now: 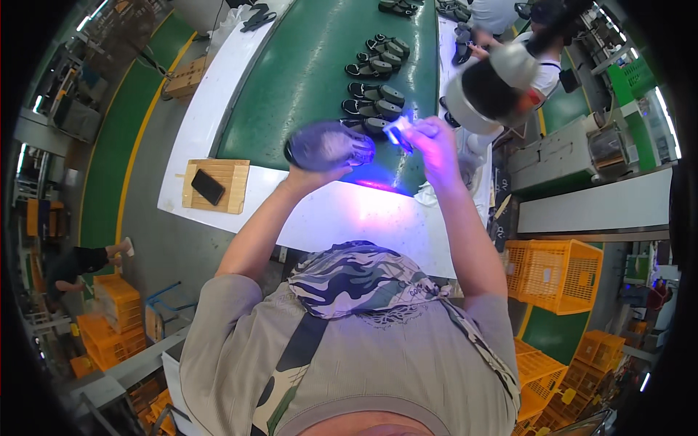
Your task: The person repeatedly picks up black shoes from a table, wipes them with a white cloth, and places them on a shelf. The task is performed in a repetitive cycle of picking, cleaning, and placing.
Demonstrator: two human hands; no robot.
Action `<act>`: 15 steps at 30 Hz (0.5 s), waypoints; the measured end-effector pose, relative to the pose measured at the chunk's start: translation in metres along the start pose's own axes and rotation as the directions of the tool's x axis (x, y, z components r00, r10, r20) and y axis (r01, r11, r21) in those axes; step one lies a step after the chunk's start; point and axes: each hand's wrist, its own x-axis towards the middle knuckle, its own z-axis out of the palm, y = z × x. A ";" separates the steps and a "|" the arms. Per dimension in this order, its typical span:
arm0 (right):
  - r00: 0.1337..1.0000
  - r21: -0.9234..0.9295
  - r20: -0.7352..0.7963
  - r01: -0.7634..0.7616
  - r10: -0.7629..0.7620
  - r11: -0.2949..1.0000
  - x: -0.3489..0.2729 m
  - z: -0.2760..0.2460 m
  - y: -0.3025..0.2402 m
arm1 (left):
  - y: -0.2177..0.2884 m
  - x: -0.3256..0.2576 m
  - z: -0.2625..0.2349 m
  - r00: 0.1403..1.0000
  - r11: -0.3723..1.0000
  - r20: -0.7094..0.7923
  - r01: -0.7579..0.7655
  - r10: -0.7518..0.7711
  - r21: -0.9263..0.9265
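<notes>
Seen from above, a person's left hand (318, 179) grasps a blurred grey shoe (327, 145) from its near side, fingers mostly hidden behind it, over the near end of a long table (283, 80) with a green middle and white border. Just right of the shoe, the right hand (434, 144) is closed in a pinch on a small object (398, 132), bathed in blue-violet light and too bright to make out. Beyond, dark sandals (374, 93) line the green surface, while a black phone (208, 187) lies on a tan board (234, 178) at left
</notes>
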 end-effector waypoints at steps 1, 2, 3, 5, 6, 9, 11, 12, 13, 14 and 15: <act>1.000 0.046 -0.004 -0.002 0.002 0.999 0.002 0.003 0.004 | 0.012 -0.004 0.003 0.996 0.993 0.003 0.095 -0.095 -0.070; 1.000 0.091 -0.015 -0.003 0.005 0.996 0.003 0.003 0.011 | 0.040 0.009 -0.006 0.998 0.998 -0.025 0.058 -0.058 -0.028; 1.000 0.137 -0.026 -0.004 0.008 0.991 0.005 0.001 0.017 | 0.043 0.010 -0.004 0.999 1.000 -0.047 -0.021 0.021 0.007; 0.999 0.135 -0.002 -0.046 0.047 0.990 0.003 0.001 0.021 | 0.049 0.007 -0.003 0.980 0.982 -0.099 -0.165 0.174 0.087; 0.999 0.147 0.010 -0.038 0.037 0.988 0.002 0.001 0.022 | 0.053 0.007 -0.002 0.977 0.976 -0.095 -0.179 0.191 0.121; 1.000 0.137 0.014 -0.004 0.002 0.991 -0.004 -0.007 0.028 | 0.069 0.011 0.007 0.966 0.961 -0.069 -0.238 0.250 0.144; 0.999 0.050 -0.040 0.030 -0.028 0.998 -0.007 -0.009 0.026 | 0.078 0.012 0.012 0.977 0.961 -0.022 -0.206 0.214 0.184; 1.000 0.093 -0.024 0.004 -0.002 0.996 -0.009 -0.012 0.025 | 0.083 0.015 0.013 0.978 0.957 0.009 -0.205 0.208 0.203; 1.000 0.133 0.000 -0.022 0.022 0.991 -0.012 -0.014 0.022 | 0.090 0.017 0.016 0.979 0.953 0.033 -0.203 0.201 0.225; 0.999 0.173 0.024 -0.049 0.045 0.984 -0.014 -0.016 0.019 | 0.093 0.018 0.019 0.981 0.950 0.037 -0.195 0.191 0.246; 0.995 0.229 0.035 -0.099 0.094 0.968 -0.018 -0.018 0.015 | 0.095 0.020 0.023 0.982 0.946 0.042 -0.187 0.182 0.266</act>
